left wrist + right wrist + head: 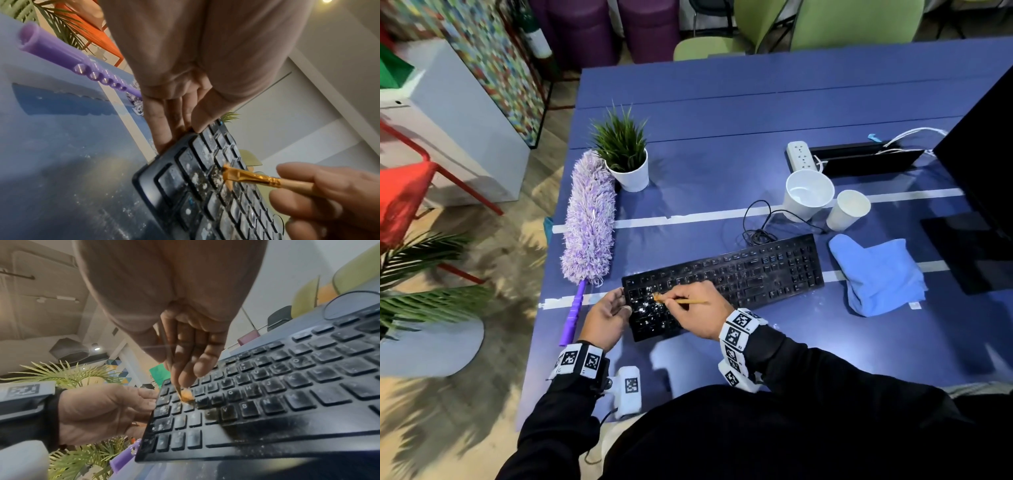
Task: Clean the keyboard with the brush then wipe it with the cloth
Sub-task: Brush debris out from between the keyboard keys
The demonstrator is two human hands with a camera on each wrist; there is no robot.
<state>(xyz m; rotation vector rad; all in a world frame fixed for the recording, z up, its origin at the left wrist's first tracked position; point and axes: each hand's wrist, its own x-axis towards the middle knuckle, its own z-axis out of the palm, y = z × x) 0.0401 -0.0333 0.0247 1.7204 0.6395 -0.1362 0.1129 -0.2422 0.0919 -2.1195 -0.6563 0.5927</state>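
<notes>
A black keyboard (756, 270) lies slanted on the blue table (722, 120), its left keys speckled with white crumbs. My right hand (674, 303) pinches a thin wooden brush (690, 302); the orange bristles (227, 174) press on keys near the keyboard's (205, 203) left end. In the right wrist view the brush tip (187, 396) sits on the dusty keyboard (287, 386) below my right fingers (185, 369). My left hand (616, 305) holds the left edge, thumb (203, 118) on top and fingers (164, 129) along the side. A blue cloth (880, 274) lies right of the keyboard.
A purple fluffy duster (589, 222) lies left of the keyboard, beside a potted plant (630, 171). Two white paper cups (808, 195) (847, 209), a coiled cable (760, 222) and a power strip (801, 156) sit behind it. A dark monitor (983, 154) stands at right.
</notes>
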